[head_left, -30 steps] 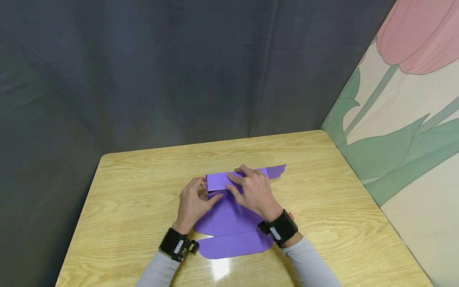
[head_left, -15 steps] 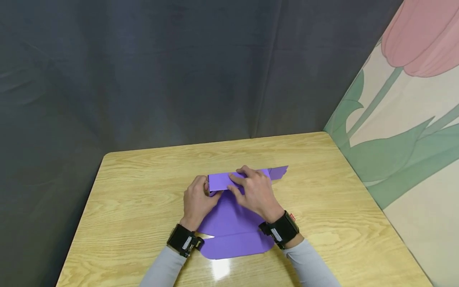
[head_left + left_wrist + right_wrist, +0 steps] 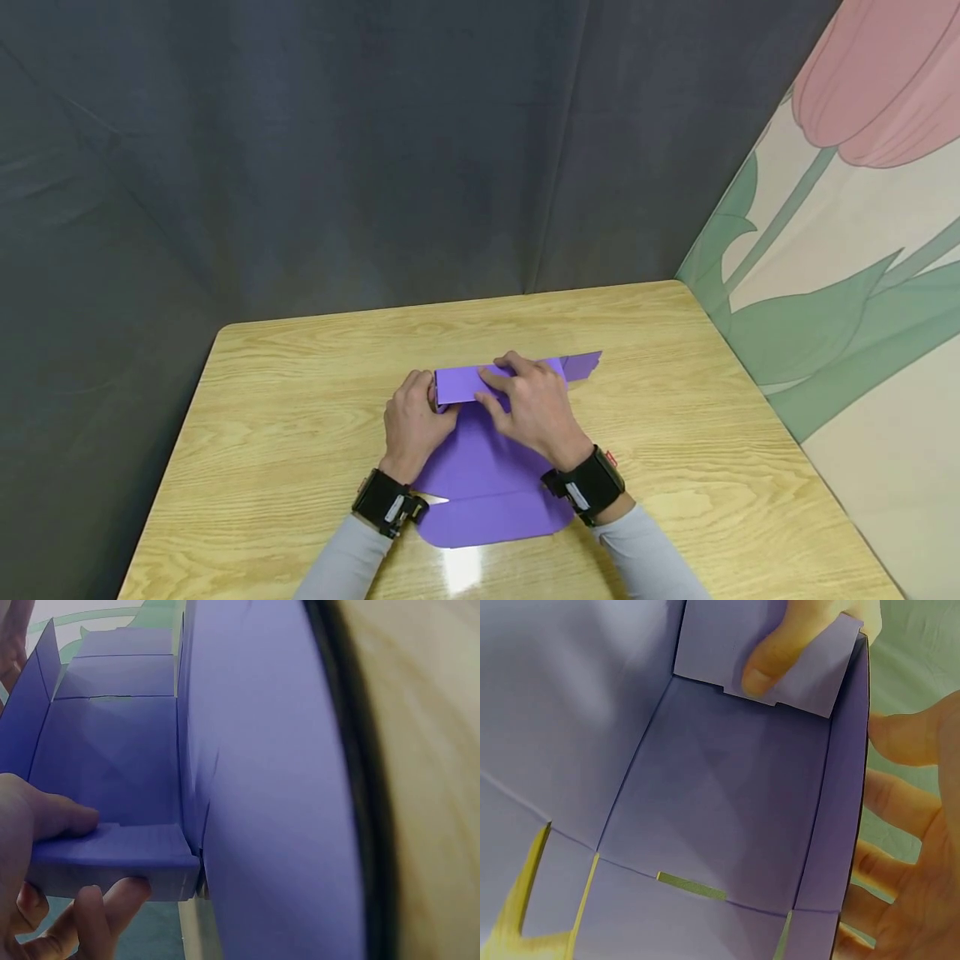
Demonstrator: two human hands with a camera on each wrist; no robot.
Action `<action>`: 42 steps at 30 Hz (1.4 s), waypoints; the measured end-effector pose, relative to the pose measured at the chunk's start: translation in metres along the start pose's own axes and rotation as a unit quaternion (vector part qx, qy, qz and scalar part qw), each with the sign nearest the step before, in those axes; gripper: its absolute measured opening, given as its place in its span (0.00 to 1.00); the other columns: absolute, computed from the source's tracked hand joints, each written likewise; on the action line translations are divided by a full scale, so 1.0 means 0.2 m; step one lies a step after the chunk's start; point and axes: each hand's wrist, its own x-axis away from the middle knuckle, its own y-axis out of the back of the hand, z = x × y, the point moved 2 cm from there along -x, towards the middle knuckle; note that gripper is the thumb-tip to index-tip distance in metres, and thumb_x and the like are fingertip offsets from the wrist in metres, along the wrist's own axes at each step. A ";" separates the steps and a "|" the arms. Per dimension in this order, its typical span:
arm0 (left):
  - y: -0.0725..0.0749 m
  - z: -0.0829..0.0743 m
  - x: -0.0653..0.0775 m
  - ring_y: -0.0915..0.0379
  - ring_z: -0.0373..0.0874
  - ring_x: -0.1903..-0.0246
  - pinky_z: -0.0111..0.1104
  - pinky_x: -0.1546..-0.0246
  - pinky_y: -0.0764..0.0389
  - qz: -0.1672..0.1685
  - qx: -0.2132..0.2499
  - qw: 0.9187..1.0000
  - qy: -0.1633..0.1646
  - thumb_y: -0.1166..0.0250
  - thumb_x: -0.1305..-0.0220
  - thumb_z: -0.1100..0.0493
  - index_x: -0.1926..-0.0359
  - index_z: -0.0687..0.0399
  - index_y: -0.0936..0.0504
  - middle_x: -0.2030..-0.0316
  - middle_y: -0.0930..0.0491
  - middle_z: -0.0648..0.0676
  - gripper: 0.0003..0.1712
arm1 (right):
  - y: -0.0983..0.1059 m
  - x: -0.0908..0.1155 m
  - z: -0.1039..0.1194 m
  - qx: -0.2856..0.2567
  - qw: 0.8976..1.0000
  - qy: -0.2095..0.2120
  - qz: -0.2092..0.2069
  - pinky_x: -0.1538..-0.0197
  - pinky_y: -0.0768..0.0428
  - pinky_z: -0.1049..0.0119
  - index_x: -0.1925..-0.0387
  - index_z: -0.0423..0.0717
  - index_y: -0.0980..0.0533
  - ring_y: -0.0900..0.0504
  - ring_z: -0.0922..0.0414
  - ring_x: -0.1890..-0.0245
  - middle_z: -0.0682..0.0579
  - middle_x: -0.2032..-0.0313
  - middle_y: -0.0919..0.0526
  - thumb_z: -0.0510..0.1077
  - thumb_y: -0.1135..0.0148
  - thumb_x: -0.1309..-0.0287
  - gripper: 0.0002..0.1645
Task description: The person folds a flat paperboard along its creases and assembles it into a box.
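A partly folded purple cardboard box (image 3: pixel 480 467) lies on the table, one long wall panel (image 3: pixel 456 386) raised along its far side. At the left end my left hand (image 3: pixel 415 427) pinches a folded end flap (image 3: pixel 120 847), thumb on the inner face and fingers beneath the outer face. My right hand (image 3: pixel 534 410) rests on the raised panel with spread fingers. In the right wrist view, its fingers (image 3: pixel 900 802) touch the outside of that wall, while the left thumb (image 3: pixel 769 667) lies over the notched flap. Part of the left fingers is hidden behind the box.
The box's wide front flap (image 3: pixel 495 518) lies toward me, with a gap beside it at left. A side tab (image 3: pixel 582 365) sticks out at the far right. The wooden table (image 3: pixel 270 433) meets a dark curtain (image 3: pixel 375 167) and a flower-print cloth (image 3: pixel 862 333).
My left hand has shifted slightly right and closed in on the box end. Its thumb has drawn in under the raised panel's edge with the end flap. The right hand has stayed nearly still.
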 end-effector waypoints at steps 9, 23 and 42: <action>0.00 0.00 0.00 0.32 0.44 0.80 0.36 0.80 0.29 -0.004 -0.003 1.000 0.006 0.26 0.52 0.63 0.76 0.49 0.32 0.74 0.26 0.51 0.19 | 0.00 0.00 0.00 -0.002 1.000 0.001 -0.002 0.50 0.11 0.45 0.46 0.52 0.10 0.09 0.43 0.58 0.47 0.50 0.12 0.58 0.27 0.35 0.21; -0.01 -0.03 0.00 0.27 0.50 0.80 0.44 0.81 0.22 -0.012 -0.012 1.000 0.010 0.29 0.56 0.67 0.74 0.51 0.28 0.73 0.22 0.54 0.14 | 0.00 0.00 0.00 0.004 1.000 -0.005 0.003 0.50 0.11 0.46 0.46 0.53 0.10 0.10 0.43 0.59 0.47 0.50 0.12 0.59 0.29 0.33 0.22; -0.04 -0.04 -0.02 0.17 0.61 0.75 0.53 0.77 0.17 -0.021 -0.008 1.000 0.010 0.27 0.59 0.68 0.68 0.56 0.21 0.71 0.16 0.57 0.14 | -0.01 -0.01 -0.01 0.006 1.000 0.002 -0.005 0.54 0.10 0.46 0.46 0.52 0.10 0.10 0.43 0.61 0.46 0.51 0.12 0.60 0.29 0.33 0.22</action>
